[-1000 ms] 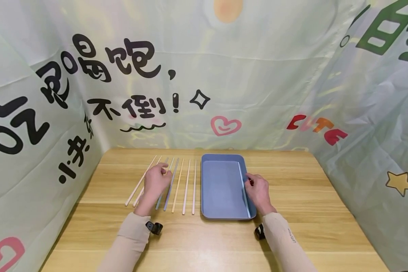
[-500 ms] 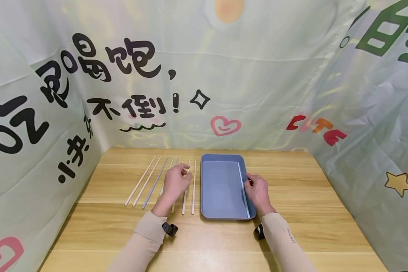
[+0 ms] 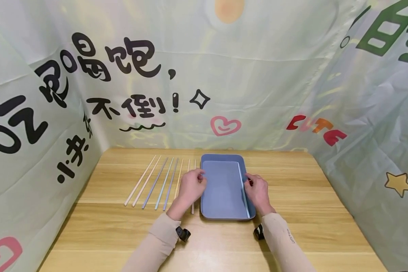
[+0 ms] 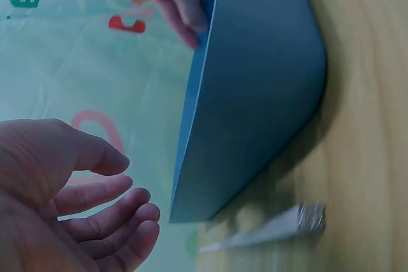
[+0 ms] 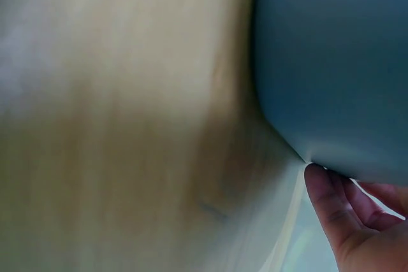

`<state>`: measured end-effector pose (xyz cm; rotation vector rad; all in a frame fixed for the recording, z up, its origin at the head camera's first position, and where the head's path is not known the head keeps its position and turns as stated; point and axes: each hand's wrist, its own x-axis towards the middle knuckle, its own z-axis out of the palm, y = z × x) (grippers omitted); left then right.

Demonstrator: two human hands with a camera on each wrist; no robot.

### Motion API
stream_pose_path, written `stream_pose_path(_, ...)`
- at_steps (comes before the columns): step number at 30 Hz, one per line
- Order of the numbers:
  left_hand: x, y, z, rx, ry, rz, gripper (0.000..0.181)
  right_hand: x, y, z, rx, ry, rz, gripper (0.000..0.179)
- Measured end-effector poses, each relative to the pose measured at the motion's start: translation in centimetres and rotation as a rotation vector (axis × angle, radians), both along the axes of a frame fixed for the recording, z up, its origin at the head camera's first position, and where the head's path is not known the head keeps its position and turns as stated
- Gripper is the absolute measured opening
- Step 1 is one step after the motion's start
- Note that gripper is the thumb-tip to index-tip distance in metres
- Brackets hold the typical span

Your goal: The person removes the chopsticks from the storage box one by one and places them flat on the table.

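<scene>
A blue rectangular tray point(image 3: 221, 192) sits on the table, with one light blue chopstick point(image 3: 243, 189) lying along its right side. My right hand point(image 3: 258, 192) grips the tray's right rim; in the right wrist view its fingertips point(image 5: 317, 179) press the outer wall. My left hand point(image 3: 191, 186) hovers at the tray's left rim, fingers loosely bent around nothing, a small gap from the wall in the left wrist view. Several chopsticks lie in a row left of the tray: pale pink point(image 3: 140, 180), purple point(image 3: 171, 184), light blue point(image 3: 164, 184) and yellow. The left hand hides parts of the rightmost ones.
The wooden table point(image 3: 292, 234) carries the tray and the row of chopsticks. A printed cloth point(image 3: 258, 83) hangs behind it and along both sides. One chopstick point(image 4: 280, 229) lies close beside the tray's left wall.
My left hand has swept rightward over the row of chopsticks to the tray's left rim, uncovering those it hid before. The right hand and the tray have stayed in place.
</scene>
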<state>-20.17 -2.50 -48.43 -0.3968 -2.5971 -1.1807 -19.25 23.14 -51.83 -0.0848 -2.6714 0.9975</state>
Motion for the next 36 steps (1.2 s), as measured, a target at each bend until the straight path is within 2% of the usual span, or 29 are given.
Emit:
stream_pose_path(6,0.7,2.0,-0.8,-0.041,0.007,-0.058,0.019,0.0,0.0,-0.1,-0.002,0.013,0.0,0.034)
stream_pose_path(16,1.6,5.3,-1.7,-0.09,-0.116,-0.146,0.019,0.1,0.0,-0.3,0.01,0.039,-0.002,0.033)
stream_pose_path(22,2.1,7.3,-2.7,-0.12,-0.127,-0.18,0.017,0.1,0.0,-0.4,0.013,0.052,-0.006,0.032)
stream_pose_path(26,2.5,8.6,-3.0,-0.11,-0.136,-0.214,0.017,0.0,0.0,-0.5,0.016,0.052,-0.009,0.033)
stream_pose_path(31,3.0,10.0,-2.9,-0.11,-0.136,-0.224,0.018,-0.1,0.1,-0.5,0.019,0.051,-0.005,0.034)
stream_pose_path(36,3.2,11.1,-3.0,-0.109,-0.207,-0.216,0.02,0.0,0.1,-0.4,0.016,0.063,-0.003,0.034)
